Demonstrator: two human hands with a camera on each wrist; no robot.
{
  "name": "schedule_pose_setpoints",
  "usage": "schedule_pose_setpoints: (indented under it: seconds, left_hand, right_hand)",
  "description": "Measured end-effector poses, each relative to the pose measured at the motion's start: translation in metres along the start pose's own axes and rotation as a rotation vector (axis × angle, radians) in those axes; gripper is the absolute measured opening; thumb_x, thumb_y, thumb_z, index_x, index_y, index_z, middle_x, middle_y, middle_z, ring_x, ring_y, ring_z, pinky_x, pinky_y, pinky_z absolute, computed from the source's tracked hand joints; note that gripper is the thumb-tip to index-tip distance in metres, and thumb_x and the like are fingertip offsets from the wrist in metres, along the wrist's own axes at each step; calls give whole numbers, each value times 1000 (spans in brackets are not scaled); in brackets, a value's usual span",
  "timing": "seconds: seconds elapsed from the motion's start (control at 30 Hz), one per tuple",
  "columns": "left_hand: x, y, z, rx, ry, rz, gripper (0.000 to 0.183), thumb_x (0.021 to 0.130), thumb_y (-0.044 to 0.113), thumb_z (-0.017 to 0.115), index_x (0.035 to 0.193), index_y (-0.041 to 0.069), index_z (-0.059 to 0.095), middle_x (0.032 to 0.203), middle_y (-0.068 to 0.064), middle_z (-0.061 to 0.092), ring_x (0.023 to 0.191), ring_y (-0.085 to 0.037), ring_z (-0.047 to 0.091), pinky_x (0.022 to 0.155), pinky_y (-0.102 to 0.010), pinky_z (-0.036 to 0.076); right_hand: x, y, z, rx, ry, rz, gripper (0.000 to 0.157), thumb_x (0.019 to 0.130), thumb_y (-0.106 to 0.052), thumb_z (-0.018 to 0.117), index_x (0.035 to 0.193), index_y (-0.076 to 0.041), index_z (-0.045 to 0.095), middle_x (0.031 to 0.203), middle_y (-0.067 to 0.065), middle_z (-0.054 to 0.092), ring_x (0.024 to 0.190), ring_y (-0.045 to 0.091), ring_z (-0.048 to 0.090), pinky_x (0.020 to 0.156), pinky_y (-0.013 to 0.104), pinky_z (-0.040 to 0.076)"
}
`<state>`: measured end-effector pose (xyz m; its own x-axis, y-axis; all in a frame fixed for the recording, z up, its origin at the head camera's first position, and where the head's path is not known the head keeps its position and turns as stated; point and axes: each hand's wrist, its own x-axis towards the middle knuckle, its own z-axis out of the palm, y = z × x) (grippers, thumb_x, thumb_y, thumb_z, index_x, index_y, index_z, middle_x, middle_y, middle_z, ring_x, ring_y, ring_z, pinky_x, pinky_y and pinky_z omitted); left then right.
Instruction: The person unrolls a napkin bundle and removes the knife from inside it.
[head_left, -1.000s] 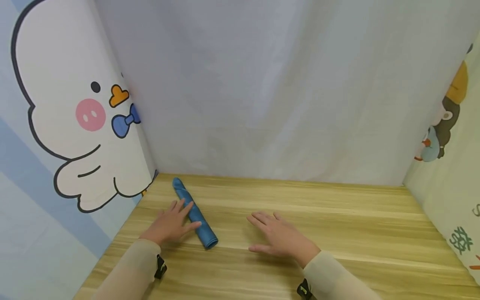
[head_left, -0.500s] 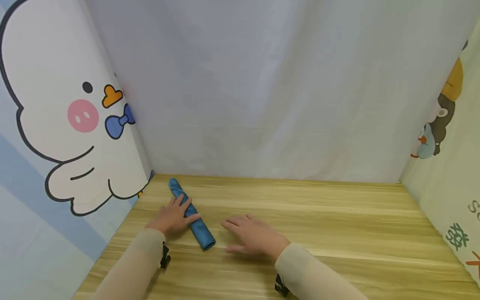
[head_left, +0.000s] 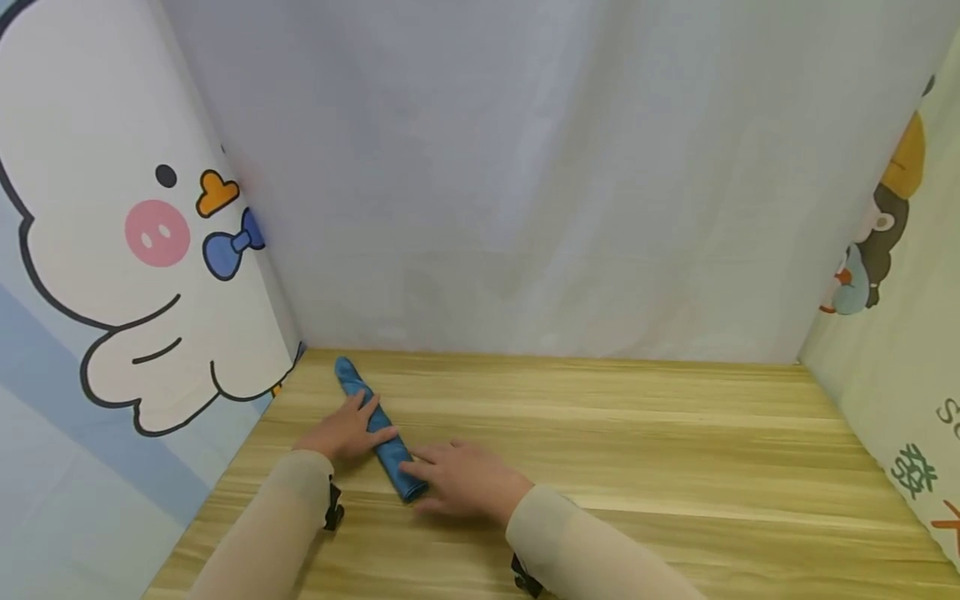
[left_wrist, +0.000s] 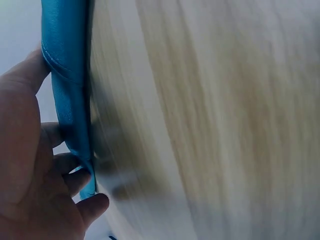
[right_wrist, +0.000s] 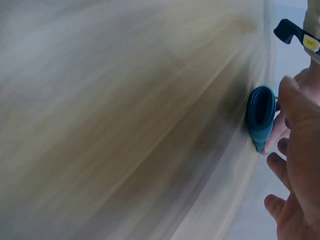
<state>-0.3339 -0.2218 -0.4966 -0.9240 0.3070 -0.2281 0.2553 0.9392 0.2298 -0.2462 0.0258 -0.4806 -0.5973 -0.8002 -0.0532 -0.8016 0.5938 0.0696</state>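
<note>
The roll (head_left: pixel 392 454) was laid slantwise on the left part of the desk (head_left: pixel 637 450), its tapered far end pointed toward the back curtain (head_left: pixel 555 183) and its blunt near end beside the right hand (head_left: pixel 471 482). The middle of the roll was covered by the left hand (head_left: pixel 342 432), whose fingers were spread across it rather than closed round it. The near end was overlapped by the right fingers, which were held a little apart; whether it was actually touched could not be told. The chief risk was judged to lie in the winding: no tie or clasp could be seen, and coiled layers were shown at the near end in the right wrist view, so by an uneven pull the roll might be loosened or skewed. With the fingers laid so flat, it might also be spun or slid across the desk if more push were given by one hand than by the other. The tapered end was held by neither hand, so it might be swung aside if only the near end were moved. Should the slanting outer edge, visible in the left wrist view, be caught by a fingertip, it might be peeled back.
</note>
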Motion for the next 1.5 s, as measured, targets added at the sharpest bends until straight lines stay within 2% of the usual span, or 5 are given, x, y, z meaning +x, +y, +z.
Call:
schedule_pose_setpoints:
  seconds: [0.2,0.37,0.63,1.13,1.5]
  left_hand:
    - [-2,-2,0,4,-21,0,96,91,68,44,152,-2,19,153,-33,12,139,-49,17,106,-61,26]
    - [-6,2,3,3,-23,20,95,93,67,41,152,-4,18,153,-34,10,140,-48,14,108,-59,25]
    - [-10,2,9,13,1,12,96,92,69,38,153,-2,16,155,-31,8,142,-45,12,109,-58,25]
    - [-7,6,11,39,36,5,94,92,69,39,153,0,19,155,-30,10,141,-46,15,107,-59,27]
    - [-11,6,15,44,73,14,92,93,68,39,152,0,21,155,-30,12,140,-46,17,106,-60,27]
  right_hand:
    - [17,-12,0,-51,-56,-8,62,97,-59,38,153,-33,27,157,-6,25,136,6,35,107,36,36]
    - [19,-17,3,-37,-75,20,59,98,-55,40,152,-33,29,156,-6,28,129,10,46,103,30,40]
    - [20,-22,9,-19,24,47,52,98,-48,49,146,-29,44,147,-2,43,121,6,53,90,22,48]
    - [14,-13,14,270,101,75,48,95,-38,58,141,-23,52,145,2,46,123,15,53,98,27,44]
    - [15,-8,14,357,99,82,48,92,-40,63,137,-22,57,140,-3,51,124,12,52,100,28,43]
